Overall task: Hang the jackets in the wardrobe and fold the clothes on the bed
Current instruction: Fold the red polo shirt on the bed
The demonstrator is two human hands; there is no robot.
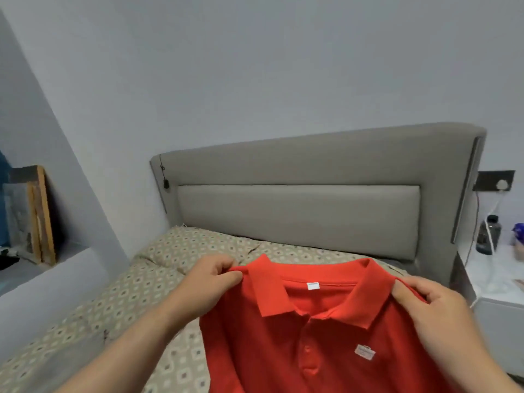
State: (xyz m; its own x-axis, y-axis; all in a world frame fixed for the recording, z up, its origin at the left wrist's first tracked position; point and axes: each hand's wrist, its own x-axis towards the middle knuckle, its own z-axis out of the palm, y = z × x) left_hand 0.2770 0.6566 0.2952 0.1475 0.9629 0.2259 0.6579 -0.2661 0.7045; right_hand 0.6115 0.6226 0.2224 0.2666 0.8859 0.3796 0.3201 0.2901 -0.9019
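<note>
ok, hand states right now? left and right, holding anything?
Left hand: closed, pinching the red polo shirt at its shoulder beside the collar.
Right hand: closed, pinching the shirt's other shoulder.

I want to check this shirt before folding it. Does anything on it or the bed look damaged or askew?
Nothing serious. The red polo shirt shows no tear or stain, its collar is folded down, and the left hand and right hand pinch its shoulders. Only the bedspread is creased near the headboard.
</note>
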